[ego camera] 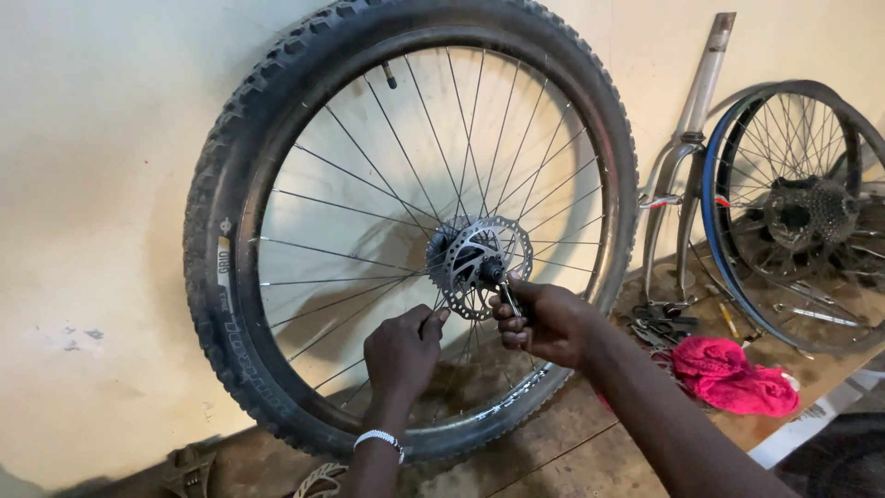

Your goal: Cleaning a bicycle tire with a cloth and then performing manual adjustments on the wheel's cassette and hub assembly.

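A bicycle wheel (406, 231) stands upright on a workbench (553, 452) against the wall (92, 184) — a second wheel (797, 212) and a fork (687, 157) lean to its right, a cloth (733, 373) and tools (664, 323) lying before them.

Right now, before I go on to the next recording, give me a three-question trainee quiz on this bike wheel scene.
1. True or false: the large black knobby-tyred spoked wheel lies flat on the bench.
2. Which hand grips the slim metal tool at the hub? A left hand B right hand
3. What colour is the crumpled cloth on the wooden bench?

Key: 1 false, it stands upright against the wall. 2 B. 3 pink.
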